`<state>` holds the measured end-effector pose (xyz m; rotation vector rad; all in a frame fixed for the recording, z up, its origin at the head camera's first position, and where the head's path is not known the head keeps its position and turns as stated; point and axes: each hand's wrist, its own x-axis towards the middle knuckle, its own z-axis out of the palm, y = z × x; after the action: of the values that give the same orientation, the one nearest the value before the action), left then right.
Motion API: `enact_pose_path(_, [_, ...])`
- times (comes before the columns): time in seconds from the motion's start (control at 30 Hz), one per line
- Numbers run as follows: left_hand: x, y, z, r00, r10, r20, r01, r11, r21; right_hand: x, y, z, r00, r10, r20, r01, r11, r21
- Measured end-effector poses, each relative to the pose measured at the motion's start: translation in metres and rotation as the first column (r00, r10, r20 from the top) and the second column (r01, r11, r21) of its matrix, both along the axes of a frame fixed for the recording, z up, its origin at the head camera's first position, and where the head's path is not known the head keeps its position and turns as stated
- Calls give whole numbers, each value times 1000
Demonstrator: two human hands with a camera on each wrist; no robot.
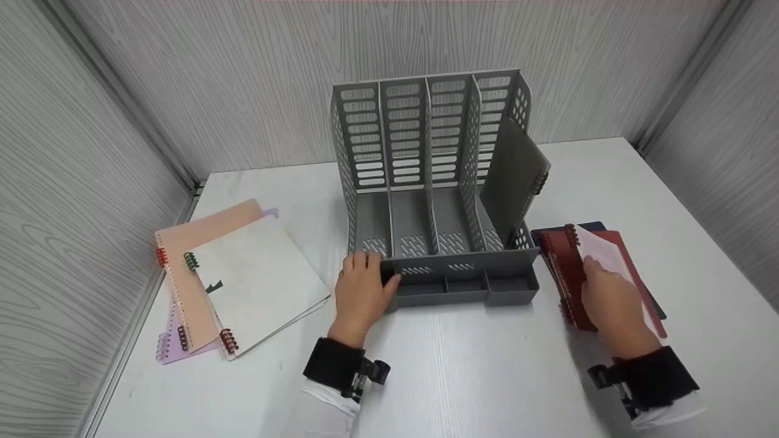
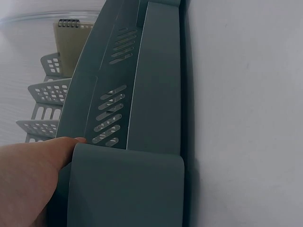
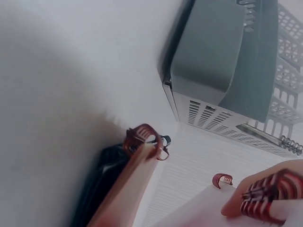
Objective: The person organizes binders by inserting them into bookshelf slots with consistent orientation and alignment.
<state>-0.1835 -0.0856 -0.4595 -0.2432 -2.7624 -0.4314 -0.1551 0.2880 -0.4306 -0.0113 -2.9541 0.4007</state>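
My left hand (image 1: 362, 286) holds the front left corner of a grey file rack (image 1: 459, 264), fingers over its front wall and thumb toward the small front trays. In the left wrist view, part of that hand (image 2: 33, 175) lies against the rack's edge. My right hand (image 1: 614, 310) grips a pale-covered spiral notebook (image 1: 599, 248) with dark red rings, tilted over the pile at the right. Below it lie a red spiral notebook (image 1: 563, 267) and a dark navy one (image 1: 656, 307). The right fingertips are partly hidden.
A grey-brown spiral notebook (image 1: 514, 173) stands in the rack's rightmost slot. To the left lie a white spiral notebook (image 1: 261, 283), a peach one (image 1: 210, 228) and a lilac one (image 1: 173, 350), overlapping. Wood-grained panels (image 1: 243, 79) enclose the white table (image 1: 462, 371).
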Motion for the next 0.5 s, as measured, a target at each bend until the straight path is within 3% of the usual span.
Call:
enact_pose_path(0.27, [0,1,0,1000,1,31,-2,1000,9,7,18,16,991,-47,-129,37,996,-80])
enact_pose_path(0.5, [0,-1,0,999,6,37,-7,1000,11,10,32,30,956,-119,-268,82,986,-144])
